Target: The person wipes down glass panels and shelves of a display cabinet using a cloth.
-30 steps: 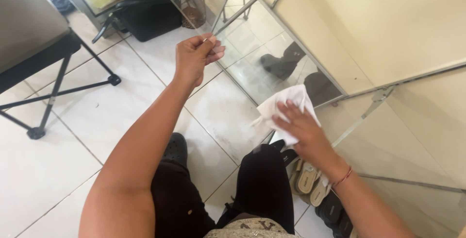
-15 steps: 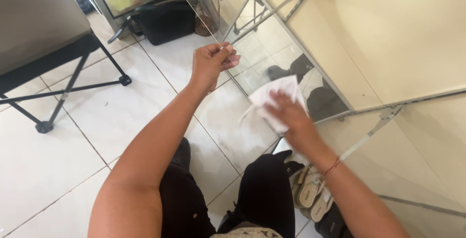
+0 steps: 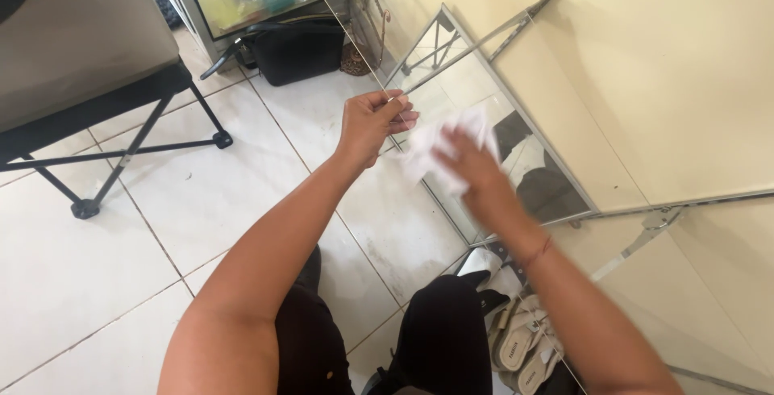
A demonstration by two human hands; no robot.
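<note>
While left hand (image 3: pixel 372 121) steadies, glass pane (image 3: pixel 339 20) stands upright.

Left hand (image 3: pixel 372 123) grips the glass pane's edge (image 3: pixel 343 32); right hand (image 3: pixel 472 171) lies just right of it, a cloth (image 3: pixel 439 141) under the fingers. Folding table (image 3: pixel 76 64) far left — bag (image 3: pixel 297 52) behind the hands — sandals (image 3: pixel 520 343) below right, by the knees.

left hand (image 3: pixel 372 123) pinched, right hand (image 3: pixel 474 168) flat, blurred
</note>
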